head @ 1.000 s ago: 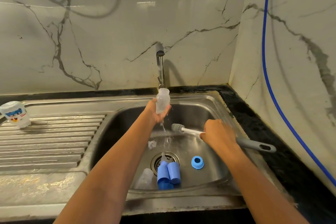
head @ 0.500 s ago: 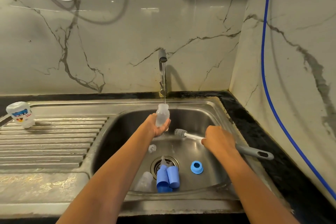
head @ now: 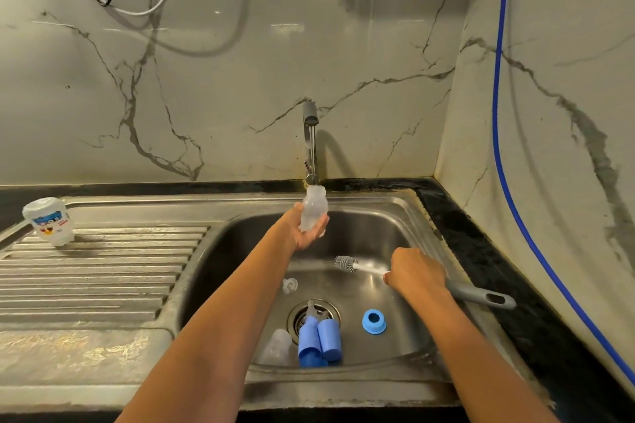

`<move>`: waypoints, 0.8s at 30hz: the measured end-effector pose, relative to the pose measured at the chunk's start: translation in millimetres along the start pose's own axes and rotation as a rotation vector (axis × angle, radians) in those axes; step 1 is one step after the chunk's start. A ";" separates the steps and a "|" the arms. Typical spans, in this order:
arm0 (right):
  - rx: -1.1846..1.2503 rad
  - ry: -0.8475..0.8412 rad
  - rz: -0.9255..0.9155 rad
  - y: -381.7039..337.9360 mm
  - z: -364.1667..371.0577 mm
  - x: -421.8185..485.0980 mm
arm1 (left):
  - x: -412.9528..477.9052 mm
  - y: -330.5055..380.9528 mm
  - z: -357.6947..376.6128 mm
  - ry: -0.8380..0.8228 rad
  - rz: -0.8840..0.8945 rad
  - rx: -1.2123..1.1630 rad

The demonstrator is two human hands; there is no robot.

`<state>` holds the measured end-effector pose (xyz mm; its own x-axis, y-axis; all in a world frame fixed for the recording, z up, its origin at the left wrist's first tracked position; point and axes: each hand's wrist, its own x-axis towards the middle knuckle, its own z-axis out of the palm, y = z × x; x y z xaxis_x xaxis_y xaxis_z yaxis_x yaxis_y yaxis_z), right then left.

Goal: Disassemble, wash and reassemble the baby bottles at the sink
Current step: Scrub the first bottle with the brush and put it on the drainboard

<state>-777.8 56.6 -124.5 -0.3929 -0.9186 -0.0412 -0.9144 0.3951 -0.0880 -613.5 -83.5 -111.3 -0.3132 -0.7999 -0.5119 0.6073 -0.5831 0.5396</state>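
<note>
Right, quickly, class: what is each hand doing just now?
Left hand: holds the clear bottle upright under the tap.
Right hand: grips the bottle brush by its handle.

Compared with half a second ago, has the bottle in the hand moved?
Yes. The bottle in the left hand has risen: its mouth now meets the foot of the tap in the picture, where a gap showed before.
</note>
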 end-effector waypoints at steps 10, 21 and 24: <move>-0.027 -0.006 -0.005 -4.3 1.0 -3.6 | -10.2 5.8 14.3 -0.007 0.049 0.052; 0.014 -0.055 0.010 -5.9 4.2 -10.8 | -2.6 14.1 5.6 0.087 0.120 0.236; 0.037 -0.057 0.033 -5.6 3.5 -13.5 | 6.7 13.2 -2.2 0.269 0.405 0.772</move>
<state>-767.0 66.9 -127.0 -0.4154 -0.9041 -0.1008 -0.8966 0.4256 -0.1222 -606.0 -96.3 -109.2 0.0575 -0.9607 -0.2717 -0.0544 -0.2748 0.9600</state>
